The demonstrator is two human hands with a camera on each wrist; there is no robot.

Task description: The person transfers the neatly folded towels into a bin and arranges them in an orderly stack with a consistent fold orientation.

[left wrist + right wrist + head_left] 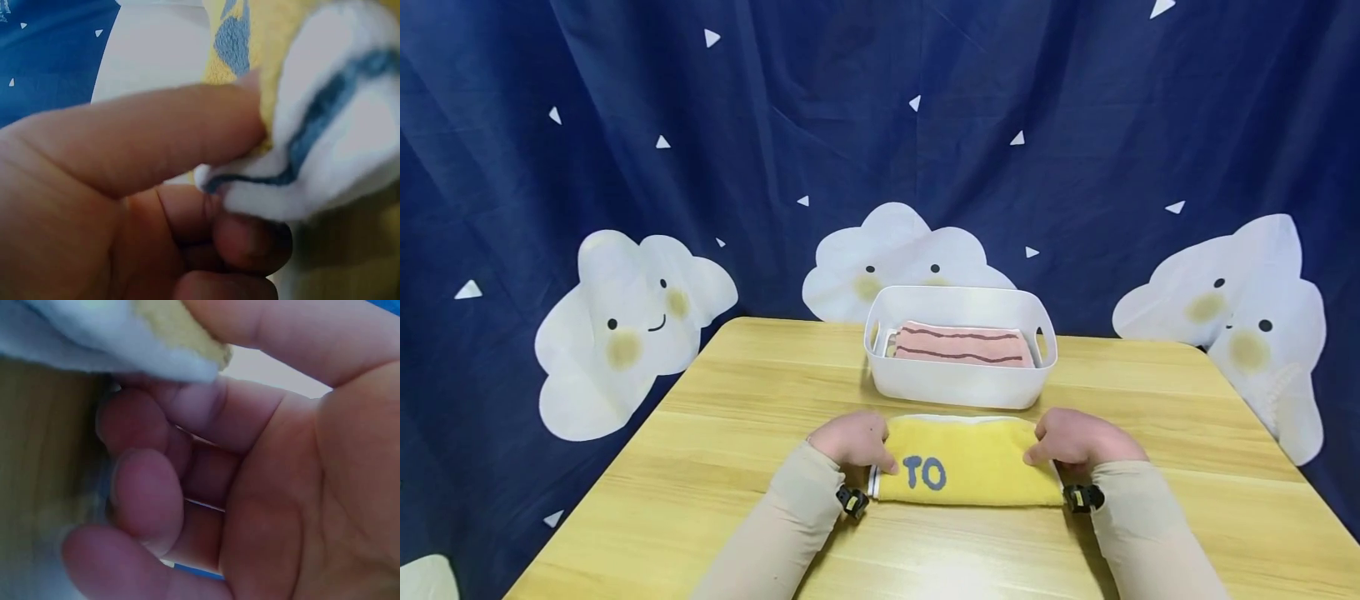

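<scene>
A folded yellow towel (981, 467) with grey letters "TO" and a white edge with a dark stripe lies in front of the white basket. My left hand (856, 440) pinches its left end, thumb on top; the left wrist view has the striped white edge (337, 119) between thumb and curled fingers. At the opposite end my right hand (1078, 437) pinches the towel the same way. In the right wrist view the towel's corner (181, 344) sits between thumb and forefinger, the other fingers curled below it.
Just behind the towel stands a white plastic basket (955, 385) with side handle holes. Inside it lies a folded pink towel (958, 345) with brown wavy stripes. The wooden table (760, 375) reaches back to a dark blue curtain (850, 100) printed with clouds.
</scene>
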